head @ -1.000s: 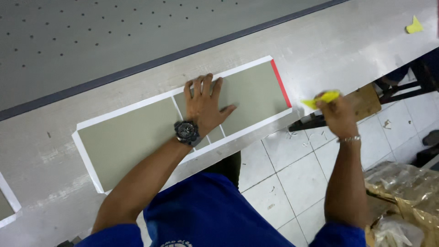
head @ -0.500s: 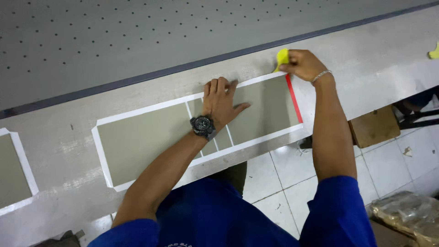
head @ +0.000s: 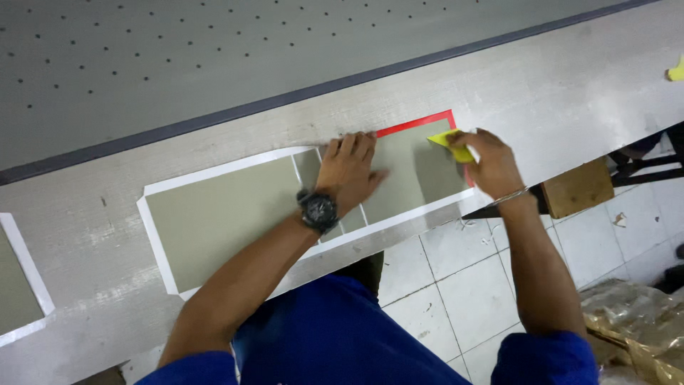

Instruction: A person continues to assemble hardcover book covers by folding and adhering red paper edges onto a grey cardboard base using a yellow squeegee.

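Observation:
A long olive-green sheet (head: pixel 221 210) with white borders and a red strip (head: pixel 417 122) at its right end lies flat on the pale grey worktable (head: pixel 556 78). My left hand (head: pixel 349 171), a black watch on its wrist, presses flat on the sheet's middle with fingers spread. My right hand (head: pixel 488 160) holds a small yellow scraper (head: pixel 450 145) against the sheet's right end, just below the red strip. A thin bracelet sits on my right wrist.
A dark perforated board (head: pixel 214 50) covers the table's far side. Part of another white-bordered sheet (head: pixel 18 281) shows at the left edge. A yellow scrap (head: pixel 675 70) lies far right. Below the table edge are white floor tiles (head: pixel 456 285), a wooden block (head: pixel 577 187) and crumpled plastic (head: pixel 634 321).
My right hand has carried the yellow scraper from off the table's edge onto the sheet's right end. My left hand stays pressed on the sheet.

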